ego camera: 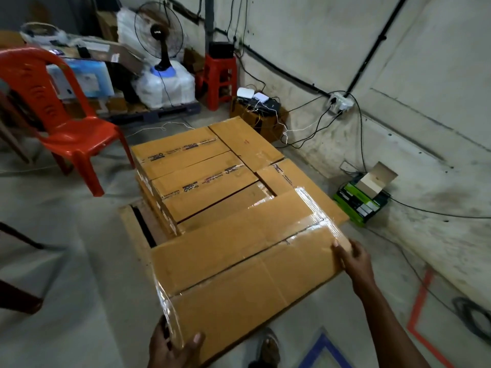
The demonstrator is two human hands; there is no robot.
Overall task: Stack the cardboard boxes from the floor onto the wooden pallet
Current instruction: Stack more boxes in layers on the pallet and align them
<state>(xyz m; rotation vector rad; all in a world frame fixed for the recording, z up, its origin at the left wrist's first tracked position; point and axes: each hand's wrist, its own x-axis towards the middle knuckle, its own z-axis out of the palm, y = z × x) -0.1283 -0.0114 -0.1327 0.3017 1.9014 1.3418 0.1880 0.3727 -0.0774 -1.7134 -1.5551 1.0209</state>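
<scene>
I hold a large taped cardboard box (239,264) in front of me, tilted, with its far edge over the stack. My left hand (172,346) grips its near left corner, thumb on top. My right hand (353,258) grips its right end, fingers curled round the edge. Beyond it, several cardboard boxes (202,168) lie flat in layers on the wooden pallet (132,224), whose near left corner shows bare beside the stack.
A red plastic chair (61,123) stands left of the pallet. A red stool (219,75), a fan (159,35) and wrapped goods stand at the back. Cables and a green box (361,200) lie along the right wall. Orange floor tape (422,296) runs at right.
</scene>
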